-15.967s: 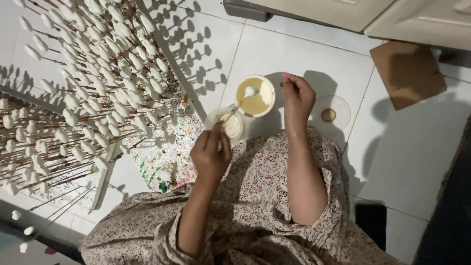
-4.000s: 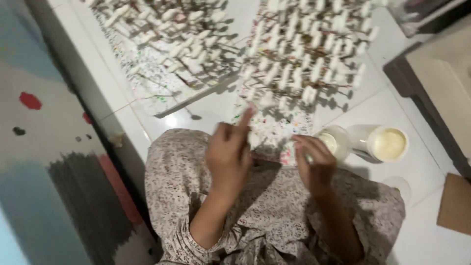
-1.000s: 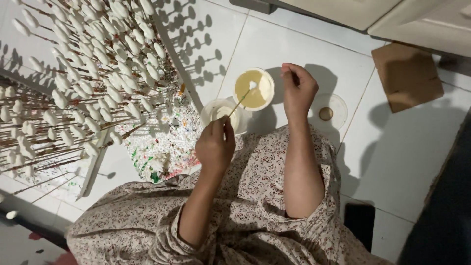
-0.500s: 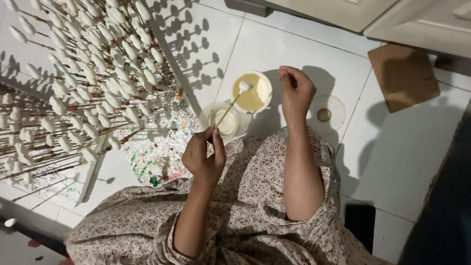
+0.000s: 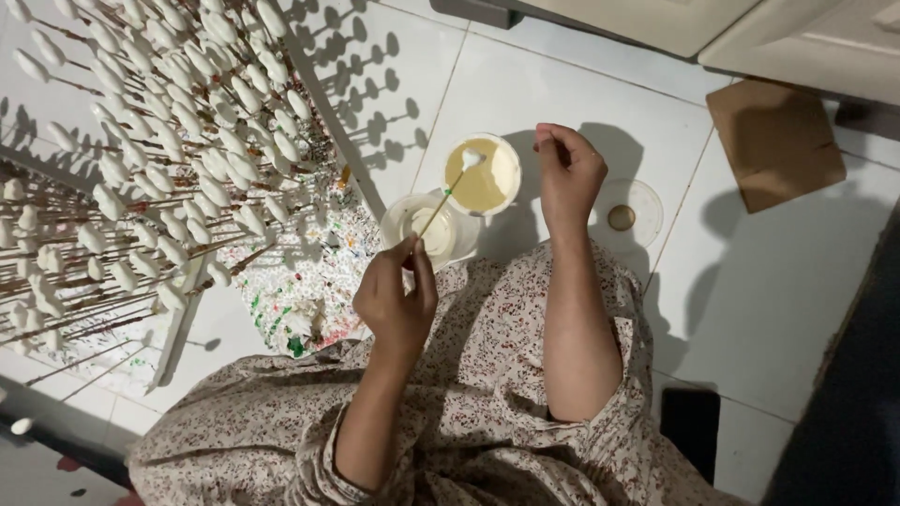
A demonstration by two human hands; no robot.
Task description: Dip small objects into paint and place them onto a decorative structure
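My left hand [image 5: 397,298] pinches the near end of a thin wooden skewer [image 5: 434,210] whose white bud-shaped tip [image 5: 471,159] hovers over a round cup of cream-coloured paint [image 5: 482,175]. A second, smaller cup of pale paint [image 5: 424,225] stands just in front of it, under the skewer's shaft. Beside the cream cup, to its right, my right hand [image 5: 566,175] is curled into a loose fist above the floor; whether it holds anything I cannot tell. My flower-print dress [image 5: 487,394] fills the lower part of the view.
Two white racks [image 5: 178,141] stuck with several white-tipped skewers spread over the left. A paint-spattered sheet [image 5: 314,272] lies below them. A round clear lid [image 5: 625,214] and a brown cardboard square [image 5: 776,141] lie to the right. White cabinet bases run along the top edge [image 5: 656,19].
Four seconds ago both hands were at the racks on the left. Since one second ago the left hand has kept the skewer tip at the cream cup, shifting it slightly; the right hand stays put.
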